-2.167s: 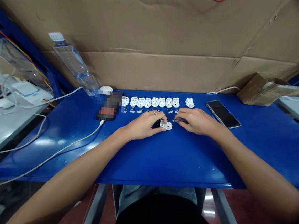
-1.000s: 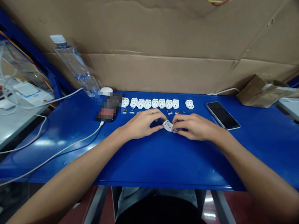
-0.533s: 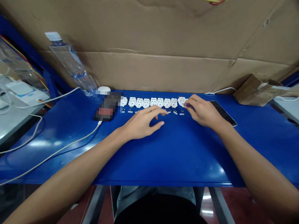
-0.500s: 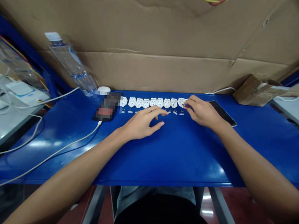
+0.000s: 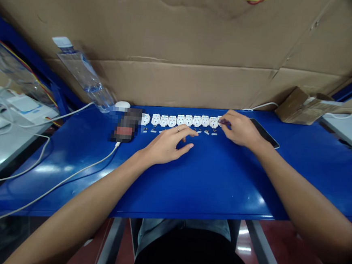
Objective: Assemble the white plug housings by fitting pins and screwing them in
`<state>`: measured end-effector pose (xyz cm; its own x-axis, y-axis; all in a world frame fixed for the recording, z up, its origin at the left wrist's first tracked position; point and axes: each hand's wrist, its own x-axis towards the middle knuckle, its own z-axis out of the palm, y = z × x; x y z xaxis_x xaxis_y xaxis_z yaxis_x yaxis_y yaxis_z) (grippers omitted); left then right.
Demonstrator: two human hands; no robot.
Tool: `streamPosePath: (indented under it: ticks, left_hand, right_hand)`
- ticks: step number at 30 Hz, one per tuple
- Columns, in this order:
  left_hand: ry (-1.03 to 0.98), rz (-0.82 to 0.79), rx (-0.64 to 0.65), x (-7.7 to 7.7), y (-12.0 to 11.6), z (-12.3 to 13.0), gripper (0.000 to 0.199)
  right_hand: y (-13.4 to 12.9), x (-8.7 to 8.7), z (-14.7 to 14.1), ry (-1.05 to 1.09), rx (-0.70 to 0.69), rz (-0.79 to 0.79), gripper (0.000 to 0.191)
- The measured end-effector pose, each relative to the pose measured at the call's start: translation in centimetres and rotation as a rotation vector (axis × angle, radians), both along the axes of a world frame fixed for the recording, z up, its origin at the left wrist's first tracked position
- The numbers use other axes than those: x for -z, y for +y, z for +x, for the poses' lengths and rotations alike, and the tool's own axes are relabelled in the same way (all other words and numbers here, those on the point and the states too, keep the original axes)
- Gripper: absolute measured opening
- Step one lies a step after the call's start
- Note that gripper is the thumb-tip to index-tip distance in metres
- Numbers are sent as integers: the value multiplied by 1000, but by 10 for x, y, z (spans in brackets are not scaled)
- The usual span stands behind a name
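Several white plastic pieces with prongs on top, like plug housings (image 5: 188, 121), form a row along the back of the blue table. Small metal and clear parts (image 5: 207, 132) lie in front of them. My right hand (image 5: 237, 128) is at the row's right end, thumb and fingers closed on a white plug housing (image 5: 219, 119) that they partly cover. Palm down over the table, my left hand (image 5: 171, 144) has its fingers apart and holds nothing. It hides some of the small parts in the middle.
A phone-like device (image 5: 124, 132), partly blurred out, lies left with a white cable (image 5: 94, 166). Behind it leans a clear bottle (image 5: 86, 74). Right of my right hand lies a dark phone (image 5: 265, 134). A cardboard box (image 5: 301, 106) stands back right on the blue table (image 5: 196, 186).
My right hand has shifted slightly right and back. The housing it covered before now shows fully, with another at its right under my fingers. My left hand stays in place.
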<state>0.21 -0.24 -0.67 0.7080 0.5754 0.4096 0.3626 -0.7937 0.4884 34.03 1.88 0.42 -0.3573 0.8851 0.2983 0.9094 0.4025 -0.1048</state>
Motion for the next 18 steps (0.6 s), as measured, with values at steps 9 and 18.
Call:
streamPosePath:
  ticks: [9,18]
  left_hand:
    - [19,-11,-5,-1,-1,-1,31]
    - [27,-12,1,-2,0,-1,30]
  right_hand:
    - [-5,-11,9,-144,68,-65,22]
    - [-4,-8,10,-146,63,-76,24]
